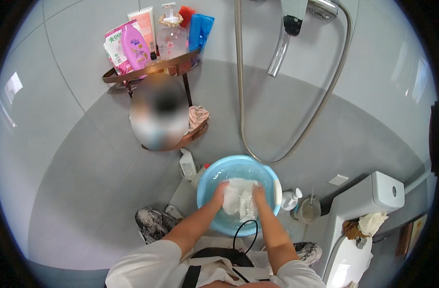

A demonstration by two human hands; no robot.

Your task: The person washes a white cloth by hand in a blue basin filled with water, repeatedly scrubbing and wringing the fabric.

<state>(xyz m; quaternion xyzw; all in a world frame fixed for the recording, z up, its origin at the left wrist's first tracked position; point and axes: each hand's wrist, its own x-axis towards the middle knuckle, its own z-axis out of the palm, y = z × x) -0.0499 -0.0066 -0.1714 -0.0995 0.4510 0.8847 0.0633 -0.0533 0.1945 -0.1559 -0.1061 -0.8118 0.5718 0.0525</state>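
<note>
cloth (238, 197) in basin (207, 185), toilet (368, 201) right

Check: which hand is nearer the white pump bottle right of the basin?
Right. The right hand is in the basin on the white cloth's right side, closest to the pump bottle. The left hand grips the cloth's far side.

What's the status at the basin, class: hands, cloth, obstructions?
Left hand and right hand both gripping white cloth. Cloth in blue basin on floor. Nothing blocking.
</note>
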